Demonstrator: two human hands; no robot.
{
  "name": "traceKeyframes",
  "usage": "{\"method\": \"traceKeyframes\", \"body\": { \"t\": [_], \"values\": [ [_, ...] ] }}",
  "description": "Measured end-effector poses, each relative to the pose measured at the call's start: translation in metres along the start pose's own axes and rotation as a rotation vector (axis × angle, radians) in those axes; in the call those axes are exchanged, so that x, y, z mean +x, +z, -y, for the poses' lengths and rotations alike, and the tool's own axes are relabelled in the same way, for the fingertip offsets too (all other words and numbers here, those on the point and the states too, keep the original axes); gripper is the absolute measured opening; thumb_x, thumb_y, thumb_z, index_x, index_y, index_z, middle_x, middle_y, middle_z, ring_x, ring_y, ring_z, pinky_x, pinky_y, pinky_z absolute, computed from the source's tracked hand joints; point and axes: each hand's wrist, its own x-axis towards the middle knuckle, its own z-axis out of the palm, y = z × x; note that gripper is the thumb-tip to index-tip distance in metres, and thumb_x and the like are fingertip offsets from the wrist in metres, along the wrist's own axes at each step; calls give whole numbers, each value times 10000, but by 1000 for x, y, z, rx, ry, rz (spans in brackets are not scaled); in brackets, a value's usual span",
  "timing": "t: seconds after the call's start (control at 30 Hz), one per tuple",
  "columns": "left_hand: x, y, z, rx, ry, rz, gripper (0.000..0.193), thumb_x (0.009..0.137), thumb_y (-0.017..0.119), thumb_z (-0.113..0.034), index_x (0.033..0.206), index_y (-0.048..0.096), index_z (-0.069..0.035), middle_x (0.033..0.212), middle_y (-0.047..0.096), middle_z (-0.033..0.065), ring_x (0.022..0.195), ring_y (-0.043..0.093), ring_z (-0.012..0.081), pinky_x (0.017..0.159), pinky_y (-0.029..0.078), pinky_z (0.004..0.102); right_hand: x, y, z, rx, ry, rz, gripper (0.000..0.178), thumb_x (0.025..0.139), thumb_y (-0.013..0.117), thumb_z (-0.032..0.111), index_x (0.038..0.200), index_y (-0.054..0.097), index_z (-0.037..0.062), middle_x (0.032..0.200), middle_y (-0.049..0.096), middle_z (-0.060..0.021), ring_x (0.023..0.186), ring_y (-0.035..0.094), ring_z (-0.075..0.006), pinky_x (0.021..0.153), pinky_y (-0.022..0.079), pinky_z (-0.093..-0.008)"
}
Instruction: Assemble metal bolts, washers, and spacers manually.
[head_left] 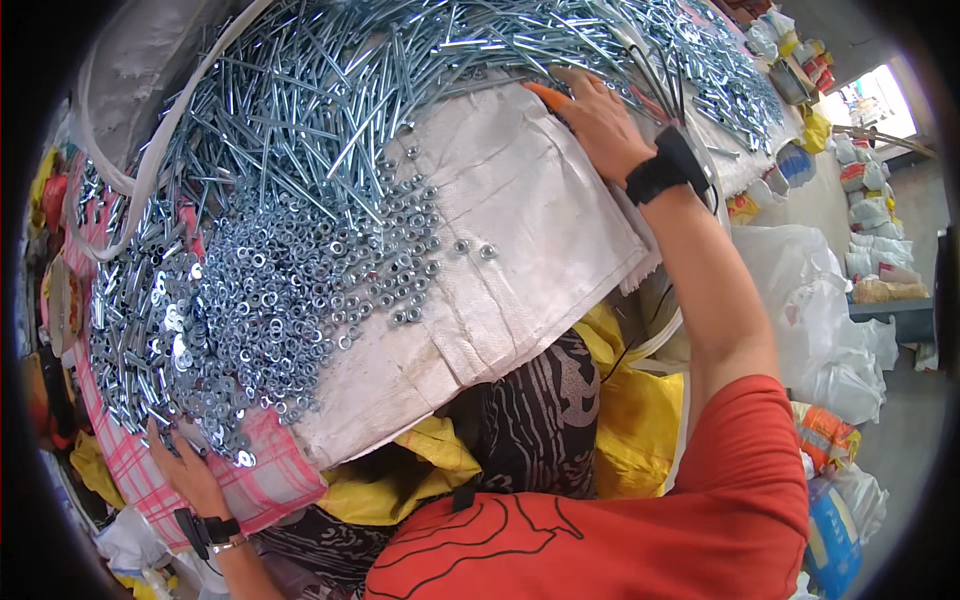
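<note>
Sets bare left hand (188, 470) and bare right hand (603, 125) apart, at two edges of silvery metal heap (310, 190)
Spreads left fingers near flat round silvery washers (255, 310), over pink checked cloth (268, 460); bends right fingers near long thin silvery rods (340, 100); cannot tell, for either hand, whether grasping something; has small silvery nuts (405, 268) between, scattered over white woven sheet (540, 220)
</note>
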Motion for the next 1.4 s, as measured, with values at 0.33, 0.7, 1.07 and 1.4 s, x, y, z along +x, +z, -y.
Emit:
{"method": "traceKeyframes", "body": {
  "t": [0.33, 0.7, 1.07, 1.4],
  "values": [
    [3, -2, -7, -18, -54, 19, 410, 965, 438, -114, 1331, 434, 69, 1349, 473, 220, 1265, 430, 348, 1074, 304, 411, 6, -10, 13, 15, 53, -30, 387, 877, 527, 109, 1254, 587, 172, 1252, 543, -83, 1187, 476, -304, 1010, 370, -431],
    [-2, -12, -16, -70, -43, 29, 394, 972, 463, -95, 1334, 440, 59, 1355, 480, 192, 1263, 444, 315, 1066, 322, 386, -7, -16, -2, 6, 40, -8, 290, 811, 597, 104, 1099, 627, 91, 1172, 554, -91, 1119, 515, -295, 939, 440, -387],
    [-2, -6, -9, -91, -47, 2, 405, 971, 462, -122, 1345, 451, 34, 1356, 481, 186, 1259, 448, 306, 1062, 323, 378, -3, -15, -4, 93, 258, -88, 343, 773, 607, 43, 1099, 623, 147, 1149, 523, -142, 1060, 557, -328, 907, 469, -388],
    [-2, -5, -6, -15, -26, 1, 406, 959, 468, -118, 1334, 462, 37, 1336, 498, 204, 1246, 458, 329, 1057, 325, 390, 4, 2, -29, 127, 429, -210, 255, 738, 625, 48, 968, 675, 146, 1104, 544, -164, 932, 608, -366, 856, 486, -392]
  ]
}}
